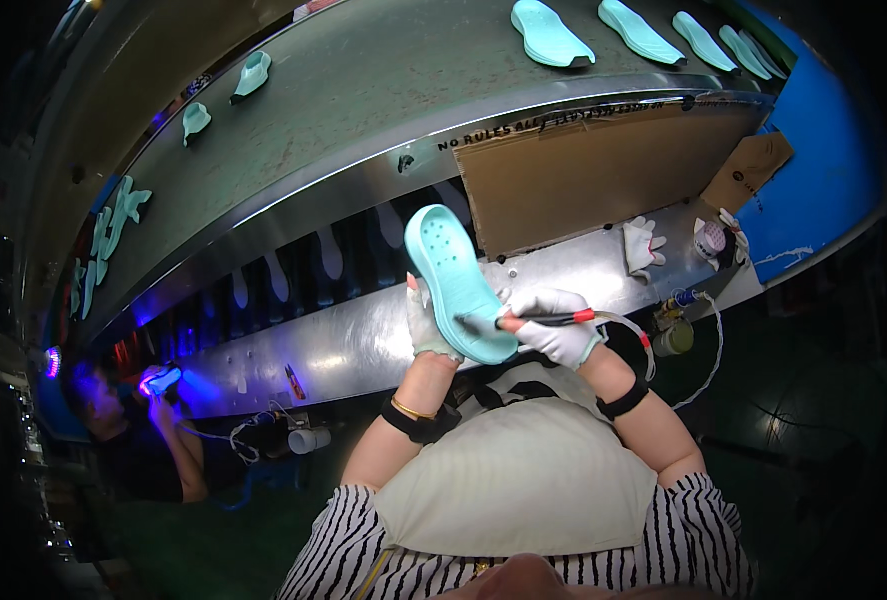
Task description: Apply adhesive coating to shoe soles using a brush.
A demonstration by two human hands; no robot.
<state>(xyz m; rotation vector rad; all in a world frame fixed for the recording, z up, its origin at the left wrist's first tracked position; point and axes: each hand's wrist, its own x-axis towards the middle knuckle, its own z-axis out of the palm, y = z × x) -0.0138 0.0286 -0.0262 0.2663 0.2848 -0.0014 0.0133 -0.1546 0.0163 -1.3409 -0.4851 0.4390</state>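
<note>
Holding a mint-green shoe sole (451,268) above the near edge of a metal ledge (349,345), the person in front of me has both hands gloved. Sole tilts, holed end toward the ledge's far edge. Left hand (428,325) grips the sole's left rim, one bare fingertip showing; remaining fingers go behind it, spread can't tell. Right hand (567,340) is curled closed around a brush-like tool (554,320), black with red, hose trailing right; its tip sits over the sole's nearer half, contact unclear. Cardboard (584,180) stands along the ledge's far edge. White glove (643,246) lies near the right end, pink-topped container (710,239) just past it. Red-and-black hand tool (295,382) at the near edge, left part. Belt (364,110) behind: row of soles (642,33) at right, smaller mint pieces (253,76) by its far edge, left. Co-worker (114,415) at the ledge's left end, holding a blue-lit piece (164,380).
</note>
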